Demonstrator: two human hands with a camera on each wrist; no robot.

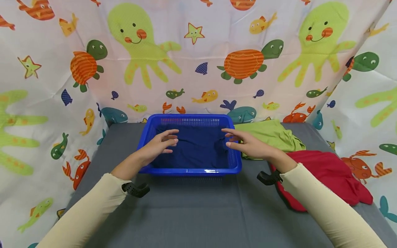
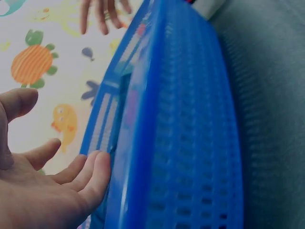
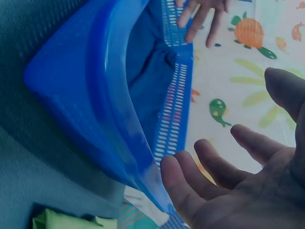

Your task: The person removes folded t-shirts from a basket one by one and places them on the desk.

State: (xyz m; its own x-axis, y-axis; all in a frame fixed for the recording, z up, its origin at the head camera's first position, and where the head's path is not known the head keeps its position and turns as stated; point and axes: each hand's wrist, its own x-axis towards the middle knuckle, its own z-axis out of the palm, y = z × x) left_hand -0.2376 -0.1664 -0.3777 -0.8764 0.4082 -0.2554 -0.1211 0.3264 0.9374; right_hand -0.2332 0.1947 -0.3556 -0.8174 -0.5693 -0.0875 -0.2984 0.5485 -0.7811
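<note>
A blue plastic basket [image 1: 192, 171] with slotted walls stands on the grey surface, and a dark navy cloth [image 1: 195, 146] lies spread inside it. Over the basket's left side hovers my left hand [image 1: 159, 143], fingers loosely bent and holding nothing. Above the right side is my right hand [image 1: 245, 141], also holding nothing, its fingers pointing inward. Both wrist views show relaxed, spread fingers beside the basket rim [image 2: 147, 109]. In the right wrist view the navy cloth [image 3: 147, 62] shows past the rim.
A lime green cloth [image 1: 270, 134] lies folded right of the basket. Nearer, a red cloth [image 1: 328, 175] lies partly under my right forearm. A sea-animal printed curtain [image 1: 198, 51] rises behind and at both sides of the grey table [image 1: 192, 217].
</note>
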